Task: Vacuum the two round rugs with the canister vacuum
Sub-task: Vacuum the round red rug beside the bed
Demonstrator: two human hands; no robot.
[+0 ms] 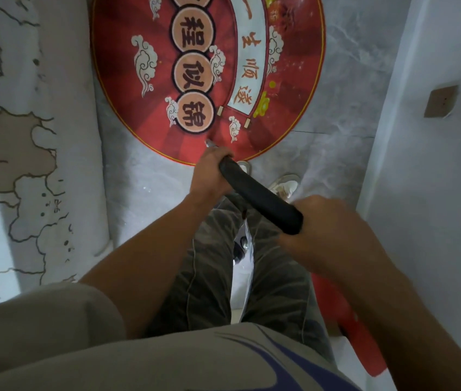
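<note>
A round red rug (294,80) with cloud patterns and round character medallions lies on the pale floor ahead of me. I hold a black vacuum tube (260,197) slanting across my front. My left hand (212,172) grips its far end, just over the rug's near edge, where a small metal tip (209,143) pokes out. My right hand (334,235) grips the near end of the tube. The vacuum's floor head and canister are hidden. A red shape (348,320) lies on the floor behind my right leg; I cannot tell what it is.
A pale carpet (26,165) with tan outlined shapes runs along the left. A white wall (435,165) with a small cardboard patch (440,101) stands close on the right. My shoes (284,186) are on the marble-look floor (150,193) near the rug's edge.
</note>
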